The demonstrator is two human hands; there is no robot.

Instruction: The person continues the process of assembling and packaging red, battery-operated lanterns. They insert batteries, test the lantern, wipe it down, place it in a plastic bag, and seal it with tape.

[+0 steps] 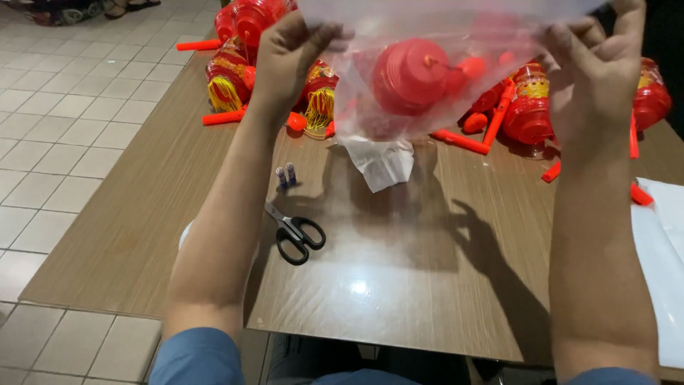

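Wood-grain desk (399, 285) over pale floor tiles carries black scissors (296, 235), two small batteries (286, 175) and a heap of red lanterns (235, 64) at its far edge. Both hands, left (288, 57) and right (595, 68), pinch the top corners of a clear plastic bag (427, 43) held above the desk, a red lantern (412, 77) inside it.
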